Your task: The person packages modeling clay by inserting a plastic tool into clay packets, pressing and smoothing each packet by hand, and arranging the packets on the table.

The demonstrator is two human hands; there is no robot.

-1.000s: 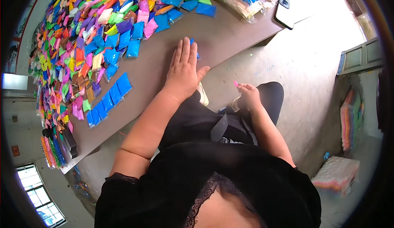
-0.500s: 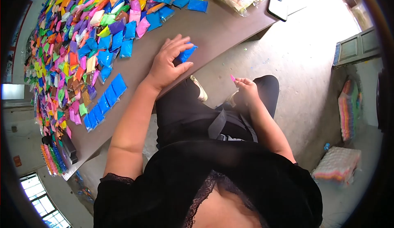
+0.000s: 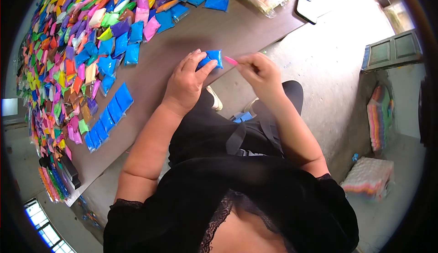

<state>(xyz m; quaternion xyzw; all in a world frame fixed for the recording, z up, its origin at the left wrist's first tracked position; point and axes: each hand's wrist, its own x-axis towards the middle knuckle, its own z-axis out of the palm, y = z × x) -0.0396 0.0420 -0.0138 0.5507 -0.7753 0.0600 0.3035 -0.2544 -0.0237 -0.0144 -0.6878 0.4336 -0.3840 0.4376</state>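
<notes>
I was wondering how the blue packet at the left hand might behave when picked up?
The blue packet at the left hand would probably give a little when squeezed, as it looks plump and pillow-like. Its glossy surface suggests it may be somewhat slippery. Given its flattish shape, it seems unlikely to roll.

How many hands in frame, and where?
2. Left hand: fingers and thumb around a blue packet near the table edge. Right hand: just right of it, pinching a slim pink item. No others visible.
</notes>
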